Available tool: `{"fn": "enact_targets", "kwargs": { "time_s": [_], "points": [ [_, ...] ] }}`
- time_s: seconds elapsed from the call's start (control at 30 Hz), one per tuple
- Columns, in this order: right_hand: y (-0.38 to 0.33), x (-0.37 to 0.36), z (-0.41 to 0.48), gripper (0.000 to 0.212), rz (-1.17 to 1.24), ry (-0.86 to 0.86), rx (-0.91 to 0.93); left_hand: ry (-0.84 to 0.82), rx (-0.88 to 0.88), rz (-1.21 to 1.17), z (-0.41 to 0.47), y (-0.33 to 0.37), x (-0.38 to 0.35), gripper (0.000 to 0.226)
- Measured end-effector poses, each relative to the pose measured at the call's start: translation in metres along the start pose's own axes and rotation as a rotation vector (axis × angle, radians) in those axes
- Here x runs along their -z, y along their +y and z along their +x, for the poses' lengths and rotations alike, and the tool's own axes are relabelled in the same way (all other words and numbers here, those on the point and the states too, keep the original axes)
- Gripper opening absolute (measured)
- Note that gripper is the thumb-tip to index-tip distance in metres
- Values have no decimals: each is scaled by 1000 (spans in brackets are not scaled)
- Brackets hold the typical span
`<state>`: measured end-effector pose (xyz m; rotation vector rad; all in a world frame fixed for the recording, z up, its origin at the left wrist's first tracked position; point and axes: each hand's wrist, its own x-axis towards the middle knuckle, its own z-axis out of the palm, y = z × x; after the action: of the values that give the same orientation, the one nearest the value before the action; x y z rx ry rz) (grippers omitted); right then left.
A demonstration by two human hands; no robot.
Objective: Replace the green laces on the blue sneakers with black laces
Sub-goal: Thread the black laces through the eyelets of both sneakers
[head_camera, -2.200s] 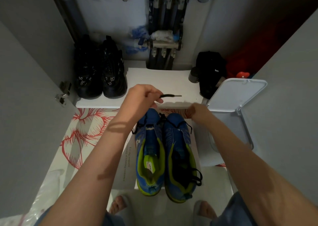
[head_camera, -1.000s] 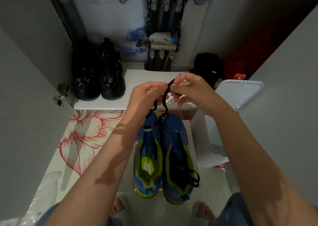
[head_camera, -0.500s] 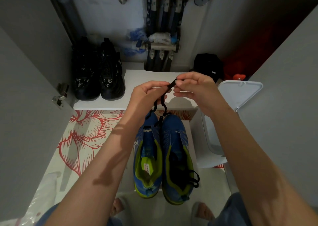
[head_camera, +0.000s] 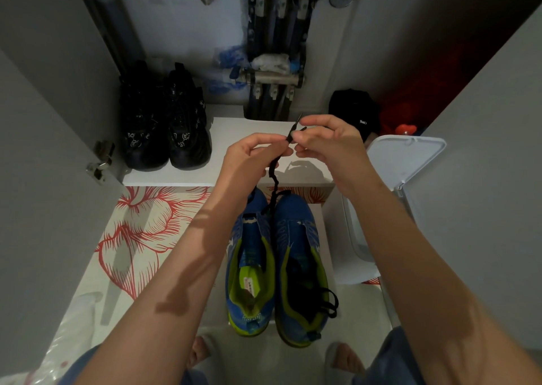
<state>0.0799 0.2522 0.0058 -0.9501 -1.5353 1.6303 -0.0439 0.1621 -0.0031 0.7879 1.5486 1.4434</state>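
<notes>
Two blue sneakers with lime-green lining stand side by side on a white sheet on the floor, toes away from me: the left sneaker [head_camera: 250, 270] and the right sneaker [head_camera: 299, 255]. A crinkled black lace [head_camera: 274, 176] rises from the toe end of the sneakers up to my hands. My left hand [head_camera: 249, 157] pinches the lace just below its tip. My right hand [head_camera: 325, 144] pinches the lace end beside it, fingertips almost touching. More black lace [head_camera: 325, 299] lies looped in and over the heel of the right sneaker.
A pair of black sneakers [head_camera: 165, 120] stands on a white shelf [head_camera: 234, 132] ahead. A white bin with its lid open [head_camera: 401, 161] is on the right, grey cabinet doors on both sides. Pipes [head_camera: 272, 76] run behind the shelf. My feet [head_camera: 202, 352] are below the sneakers.
My right hand came up from the toe of the sneakers to meet my left hand, and both now pinch the lace end. The lace tip points more upward than half a second ago.
</notes>
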Motion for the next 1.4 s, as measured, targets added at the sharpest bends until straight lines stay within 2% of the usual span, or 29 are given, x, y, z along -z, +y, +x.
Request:
{"fn": "enact_targets", "kwargs": {
  "time_s": [0.2,0.3,0.4,0.5,0.73,0.83,0.9,1.0,1.07,1.13,1.2,1.3,1.37,1.4],
  "points": [
    [2,-1,1,21,-13,1,57,-2,39,-26,3,-1,0,12],
    [4,-1,2,21,38,-32,-1,-8,0,-28,3,-2,1,9],
    [6,-1,3,23,103,-63,-72,-17,-73,-13,2,-3,2,23],
    [6,-1,3,23,126,-109,-95,-11,-108,-2,1,-1,2,22],
    [6,-4,0,22,-79,-140,-31,-19,-79,45,2,-1,3,20],
    [5,-9,-2,19,-149,-73,-3,-38,-87,29,3,-2,2,19],
    [2,-8,-1,20,-67,-13,9,-80,-63,44,4,-4,1,24],
    [-14,6,3,16,360,49,42,-178,6,216,6,-15,5,30],
    [-24,22,8,11,627,203,45,-216,27,440,8,-31,16,17],
    [-27,41,12,14,857,379,47,-185,88,592,11,-49,32,13],
    [-24,61,15,18,929,465,67,-108,194,572,13,-67,48,14],
    [-17,82,15,21,785,557,112,158,318,526,13,-85,69,15],
    [-12,87,16,24,666,588,135,327,348,318,14,-82,71,18],
    [-10,85,17,24,561,585,127,353,342,187,16,-76,69,23]
  ]
}}
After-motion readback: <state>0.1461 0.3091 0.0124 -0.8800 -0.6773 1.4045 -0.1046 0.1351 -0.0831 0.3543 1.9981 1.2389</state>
